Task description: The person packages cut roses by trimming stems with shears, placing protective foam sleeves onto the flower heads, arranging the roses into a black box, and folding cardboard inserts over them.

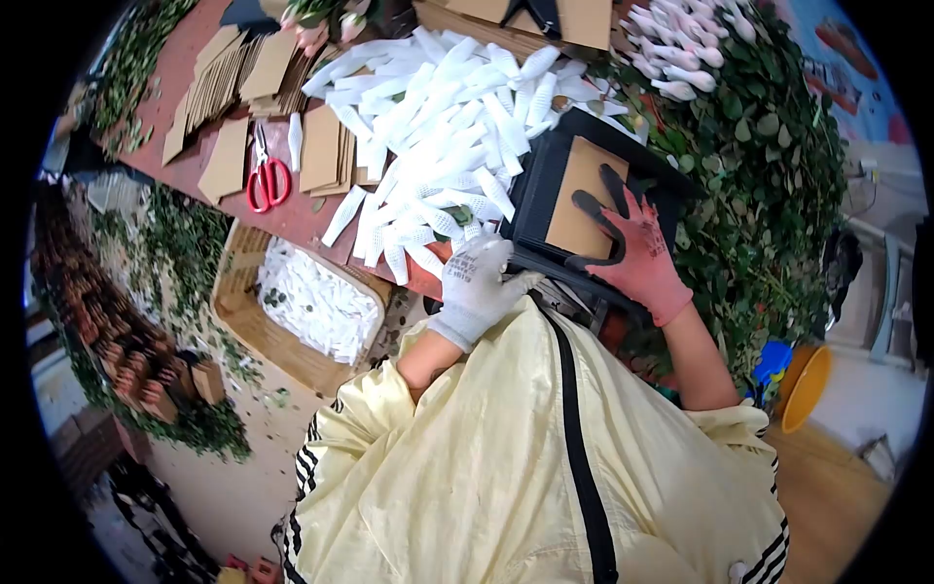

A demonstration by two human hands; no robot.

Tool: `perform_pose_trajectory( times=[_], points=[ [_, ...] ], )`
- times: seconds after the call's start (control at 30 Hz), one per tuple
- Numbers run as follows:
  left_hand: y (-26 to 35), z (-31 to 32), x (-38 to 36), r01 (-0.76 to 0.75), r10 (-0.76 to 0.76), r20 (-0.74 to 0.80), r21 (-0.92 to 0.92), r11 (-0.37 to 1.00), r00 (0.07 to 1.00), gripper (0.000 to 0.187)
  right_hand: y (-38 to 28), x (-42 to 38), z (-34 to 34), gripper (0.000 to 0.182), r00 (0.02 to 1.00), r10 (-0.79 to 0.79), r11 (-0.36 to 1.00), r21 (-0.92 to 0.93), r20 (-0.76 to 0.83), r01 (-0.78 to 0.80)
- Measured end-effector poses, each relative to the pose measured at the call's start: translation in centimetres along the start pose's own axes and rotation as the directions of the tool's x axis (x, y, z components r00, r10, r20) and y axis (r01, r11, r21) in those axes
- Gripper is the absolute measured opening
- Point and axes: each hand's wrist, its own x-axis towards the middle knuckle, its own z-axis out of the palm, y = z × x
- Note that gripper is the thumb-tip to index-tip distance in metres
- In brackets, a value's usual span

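Observation:
My right hand, in a pink glove with black fingertips, lies flat with fingers spread on a brown cardboard sheet. The sheet rests in a black box at the table's near edge. My left hand, in a white knit glove, is curled at the box's near left corner and seems to grip its edge. It is right beside a big pile of white foam net sleeves. My yellow jacket hides the lower part of the box.
Red-handled scissors lie among stacks of cardboard pieces on the red-brown table. A wicker basket of white sleeves sits below the table edge. Net-sleeved rose buds and leafy stems lie to the right, above a yellow bucket.

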Motion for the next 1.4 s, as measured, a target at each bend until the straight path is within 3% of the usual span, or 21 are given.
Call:
perform_pose_trajectory(
  times=[0.1, 0.5, 0.53, 0.63, 0.67, 0.8, 0.9, 1.0, 1.13, 1.23, 1.3, 1.37, 1.4],
  points=[
    [0.0, -0.2, 0.2, 0.009, -0.009, -0.001, 0.03, 1.0, 1.0, 0.035, 0.2, -0.2, 0.1, 0.077, 1.0, -0.008, 1.0, -0.027, 0.003, 0.008],
    [-0.7, -0.8, 0.5, -0.031, 0.028, -0.019, -0.185, 0.982, 0.999, 0.027, 0.3, -0.7, -0.7, 0.079, 0.997, 0.005, 1.0, -0.029, 0.072, -0.003],
    [-1.0, -0.7, 0.4, -0.051, 0.037, -0.061, -0.247, 0.968, 0.997, 0.025, 1.2, -0.9, 0.0, 0.081, 0.996, -0.091, 0.996, -0.012, 0.004, 0.091],
    [-1.4, -0.6, 0.5, -0.055, 0.051, -0.029, -0.192, 0.98, 0.998, 0.021, 1.3, -0.9, -0.2, 0.069, 0.998, -0.042, 0.996, 0.083, 0.057, 0.037],
    [-1.7, -0.1, 0.5, -0.129, 0.104, -0.126, -0.213, 0.969, 0.987, 0.019, 2.1, -1.1, 0.2, 0.069, 0.995, -0.097, 0.988, 0.12, 0.021, 0.094],
    [-2.4, -0.1, 0.8, -0.142, 0.136, -0.046, -0.19, 0.972, 0.99, 0.02, 1.0, -1.1, -0.9, 0.071, 0.988, -0.075, 0.997, 0.029, 0.134, 0.072],
    [-2.9, 0.1, 0.9, -0.181, 0.183, -0.003, -0.17, 0.969, 0.983, 0.022, 1.6, -1.4, -1.5, 0.064, 0.976, -0.093, 0.995, 0.064, 0.198, 0.082],
    [-3.4, 0.2, 1.2, -0.255, 0.25, -0.046, -0.159, 0.954, 0.967, 0.023, 2.1, -1.7, -1.8, 0.067, 0.967, -0.107, 0.993, 0.066, 0.232, 0.094],
    [-4.0, -0.2, 1.7, -0.285, 0.297, 0.047, -0.168, 0.944, 0.954, 0.023, 2.4, -1.7, -1.4, 0.055, 0.98, -0.078, 0.994, 0.093, 0.184, 0.062],
    [-4.6, -0.8, 2.1, -0.289, 0.326, 0.184, -0.202, 0.936, 0.927, 0.022, 2.5, -1.0, -1.9, 0.053, 0.968, -0.05, 0.994, 0.109, 0.245, 0.023],
    [-4.5, -2.5, 3.5, -0.264, 0.344, 0.26, -0.297, 0.918, 0.902, 0.022, 3.2, -0.9, -1.8, 0.054, 0.97, -0.141, 0.98, 0.163, 0.197, 0.109],
    [-3.5, -4.7, 5.8, -0.251, 0.384, 0.287, -0.406, 0.878, 0.878, 0.02, 2.8, 0.5, -2.4, 0.048, 0.983, -0.136, 0.973, 0.201, 0.125, 0.109],
    [-3.1, -5.6, 6.3, -0.128, 0.323, 0.397, -0.444, 0.887, 0.859, 0.021, 1.6, 2.2, -3.9, 0.043, 0.966, -0.135, 0.981, 0.165, 0.222, 0.099]
  ],
)
